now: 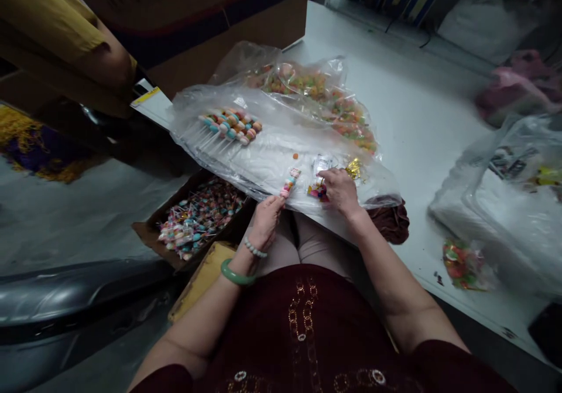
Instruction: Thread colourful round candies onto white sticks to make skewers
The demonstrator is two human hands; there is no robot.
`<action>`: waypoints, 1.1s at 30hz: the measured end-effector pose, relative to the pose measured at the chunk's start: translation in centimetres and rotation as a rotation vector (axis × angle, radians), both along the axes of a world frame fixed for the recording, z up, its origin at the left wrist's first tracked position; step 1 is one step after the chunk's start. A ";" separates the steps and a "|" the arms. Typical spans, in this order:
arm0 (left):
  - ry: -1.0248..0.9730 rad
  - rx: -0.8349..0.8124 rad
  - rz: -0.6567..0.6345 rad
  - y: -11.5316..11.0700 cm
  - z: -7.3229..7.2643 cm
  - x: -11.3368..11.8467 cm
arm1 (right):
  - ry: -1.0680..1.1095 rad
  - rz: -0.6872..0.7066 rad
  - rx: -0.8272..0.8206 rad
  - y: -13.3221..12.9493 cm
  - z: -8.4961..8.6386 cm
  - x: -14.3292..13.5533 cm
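My left hand (267, 217) is closed on the lower end of a candy stick (290, 185), a short row of pastel candies that seems to be in a clear wrapper. It points up and away over the plastic-covered work surface. To its right, my right hand (340, 188) is bent down over small clear bags (322, 166) and a little heap of bright coloured bits (317, 191). Its fingertips are close together there, and what they grip is hidden. Gold ties (353, 169) lie just beyond that hand. Bare candy sticks (232, 126) rest in a bunch at the far left.
Behind the bunch is a large clear bag of gummy candies (307, 82). An open carton (147, 235) of wrapped candy sticks stands below left. A big cardboard box (263, 30), a brown cloth (390, 220) and plastic bags (483, 188) surround the area. Another person's arm (108, 59) shows upper left.
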State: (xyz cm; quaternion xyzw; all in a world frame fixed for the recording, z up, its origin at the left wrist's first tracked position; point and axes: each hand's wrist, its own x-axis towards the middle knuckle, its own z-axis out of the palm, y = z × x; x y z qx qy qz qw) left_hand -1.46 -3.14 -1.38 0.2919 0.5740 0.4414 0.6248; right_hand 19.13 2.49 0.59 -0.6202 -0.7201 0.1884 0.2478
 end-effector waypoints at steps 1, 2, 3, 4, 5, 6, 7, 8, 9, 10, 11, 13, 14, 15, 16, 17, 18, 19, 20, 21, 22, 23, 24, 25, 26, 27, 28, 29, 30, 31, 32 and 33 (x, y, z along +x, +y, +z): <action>-0.068 -0.040 0.008 0.3 0.0 -0.1 | -0.114 0.093 0.000 0.9 -0.4 0.4; -0.118 -0.055 0.014 0.5 0.1 -0.2 | -0.193 0.160 -0.009 1.6 -0.8 0.7; -0.151 -0.056 0.021 0.6 0.2 -0.2 | -0.244 0.198 -0.020 2.2 -1.2 0.8; -0.171 -0.055 0.034 0.7 0.3 -0.2 | -0.276 0.211 -0.025 2.6 -1.6 0.9; -0.183 -0.053 0.049 0.7 0.4 -0.2 | -0.295 0.208 -0.021 2.8 -1.9 0.9; -0.191 -0.053 0.066 0.7 0.5 -0.2 | -0.305 0.203 -0.010 2.9 -2.1 1.0; -0.197 -0.054 0.079 0.8 0.6 -0.1 | -0.313 0.196 0.007 2.9 -2.1 1.0; -0.201 -0.053 0.091 0.8 0.7 0.0 | -0.315 0.178 0.032 2.8 -2.0 1.1; -0.201 -0.051 0.101 0.8 0.7 0.0 | -0.309 0.147 0.058 2.6 -1.7 1.1; -0.198 -0.047 0.109 0.8 0.7 0.1 | -0.287 0.102 0.083 2.2 -1.3 1.0; -0.194 -0.044 0.114 0.8 0.7 0.2 | -0.241 0.051 0.102 1.7 -0.8 0.8; -0.184 -0.047 0.119 0.8 0.6 0.3 | -0.072 -0.005 0.098 0.2 0.2 -0.4; -0.181 -0.050 0.114 0.7 0.5 0.5 | 0.040 0.011 0.073 -0.7 0.6 -1.3; -0.181 -0.053 0.105 0.6 0.5 0.6 | 0.151 0.059 0.033 -1.7 1.0 -2.4; -0.185 -0.054 0.089 0.5 0.5 0.7 | 0.234 0.122 0.003 -2.6 1.1 -3.5; -0.193 -0.054 0.062 0.3 0.5 0.9 | 0.283 0.167 -0.013 -3.4 1.0 -4.7; -0.204 -0.052 0.026 0.1 0.5 1.0 | 0.314 0.172 -0.024 -4.1 0.8 -5.6; -0.215 -0.051 -0.017 -0.1 0.6 1.0 | 0.345 0.146 -0.033 -4.6 0.5 -6.3; -0.226 -0.050 -0.060 -0.2 0.6 1.0 | 0.379 0.107 -0.050 -4.9 0.0 -6.8; -0.240 -0.047 -0.102 -0.4 0.6 1.0 | 0.420 0.064 -0.080 -5.0 -0.4 -7.0; -0.258 -0.039 -0.135 -0.5 0.5 0.9 | 0.463 0.031 -0.122 -5.0 -0.9 -7.0; -0.279 -0.030 -0.157 -0.7 0.4 0.8 | 0.501 0.012 -0.167 -4.9 -1.3 -6.8; -0.299 -0.020 -0.167 -0.7 0.2 0.7 | 0.524 0.009 -0.207 -4.8 -1.5 -6.6; -0.316 -0.014 -0.168 -0.8 0.0 0.7 | 0.522 0.014 -0.234 -4.7 -1.7 -6.3; -0.325 -0.012 -0.165 -0.9 -0.2 0.7 | 0.497 0.025 -0.243 -4.6 -1.8 -6.1; -0.326 -0.013 -0.156 -0.9 -0.4 0.7 | 0.458 0.038 -0.236 -4.6 -1.7 -5.9; -0.318 -0.014 -0.145 -1.0 -0.5 0.7 | 0.418 0.046 -0.219 -4.7 -1.7 -5.9; -0.305 -0.009 -0.134 -1.0 -0.6 0.8 | 0.388 0.047 -0.196 -4.9 -1.6 -6.1; -0.290 0.001 -0.122 -1.0 -0.6 0.8 | 0.378 0.037 -0.171 -5.1 -1.6 -6.3; -0.276 0.016 -0.109 -0.9 -0.6 0.9 | 0.395 0.013 -0.145 -5.4 -1.6 -6.6; -0.263 0.035 -0.091 -0.8 -0.6 0.9 | 0.437 -0.026 -0.116 -5.6 -1.6 -6.9; -0.251 0.055 -0.068 -0.7 -0.5 1.0 | 0.496 -0.074 -0.091 -5.8 -1.7 -7.2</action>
